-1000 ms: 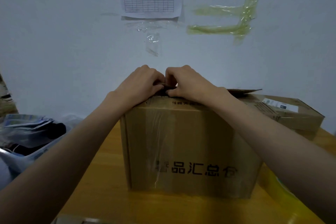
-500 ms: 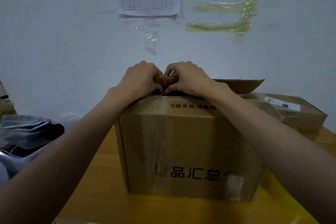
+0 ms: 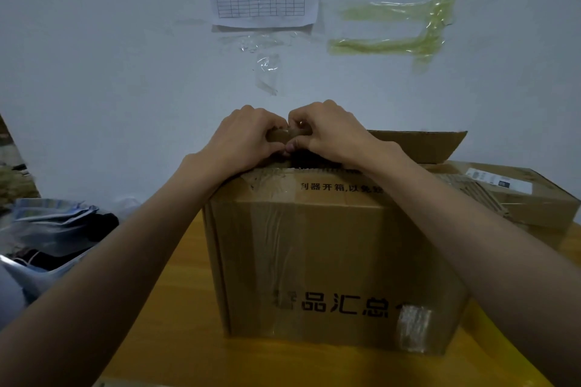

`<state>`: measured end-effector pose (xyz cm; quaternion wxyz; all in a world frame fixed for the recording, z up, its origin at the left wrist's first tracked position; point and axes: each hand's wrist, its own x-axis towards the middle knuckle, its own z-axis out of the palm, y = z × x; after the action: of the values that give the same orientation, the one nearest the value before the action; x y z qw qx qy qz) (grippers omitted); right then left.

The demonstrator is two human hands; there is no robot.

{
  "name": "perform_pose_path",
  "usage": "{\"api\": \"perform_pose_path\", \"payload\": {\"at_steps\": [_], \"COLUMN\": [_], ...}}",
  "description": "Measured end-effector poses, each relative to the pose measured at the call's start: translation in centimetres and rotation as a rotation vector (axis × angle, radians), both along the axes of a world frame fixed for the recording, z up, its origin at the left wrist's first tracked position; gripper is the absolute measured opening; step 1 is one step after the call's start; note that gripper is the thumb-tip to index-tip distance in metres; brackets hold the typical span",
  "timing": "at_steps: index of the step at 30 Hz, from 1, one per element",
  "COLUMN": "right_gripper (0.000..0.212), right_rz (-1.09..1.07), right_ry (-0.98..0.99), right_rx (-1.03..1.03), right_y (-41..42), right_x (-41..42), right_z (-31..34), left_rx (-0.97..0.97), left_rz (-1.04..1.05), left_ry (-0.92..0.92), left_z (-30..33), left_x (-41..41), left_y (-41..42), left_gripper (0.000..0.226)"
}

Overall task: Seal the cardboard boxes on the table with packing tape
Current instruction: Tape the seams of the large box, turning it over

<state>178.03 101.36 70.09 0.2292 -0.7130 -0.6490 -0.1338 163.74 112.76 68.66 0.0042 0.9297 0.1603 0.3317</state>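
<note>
Both hands meet above a cardboard box [image 3: 339,264] on the wooden surface [image 3: 176,317]. The left hand [image 3: 242,138] and right hand [image 3: 327,132] each pinch a brown tape roll [image 3: 284,134], fingers curled around it.

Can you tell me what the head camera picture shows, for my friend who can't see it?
Two hands, the left hand and right hand, together pinch a brown roll of tape over the top of a big cardboard box on a yellow wooden table. A smaller box sits behind on the right.
</note>
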Motion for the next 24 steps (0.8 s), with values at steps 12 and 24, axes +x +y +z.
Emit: {"api": "perform_pose_path", "payload": {"at_steps": [12, 24], "right_gripper": [0.011, 0.012], "right_rz": [0.178, 0.148], "right_ry": [0.191, 0.209], "right_rx": [0.072, 0.04], "right_y": [-1.5, -1.9], "right_x": [0.6, 0.2], "right_z": [-0.1, -2.0], "left_rx": [0.062, 0.245], "left_rz": [-0.105, -0.103], "left_ry": [-0.103, -0.049], "left_z": [-0.9, -1.2], "left_x": [-1.2, -1.6], "left_y": [0.1, -0.5], "left_gripper": [0.012, 0.022]}}
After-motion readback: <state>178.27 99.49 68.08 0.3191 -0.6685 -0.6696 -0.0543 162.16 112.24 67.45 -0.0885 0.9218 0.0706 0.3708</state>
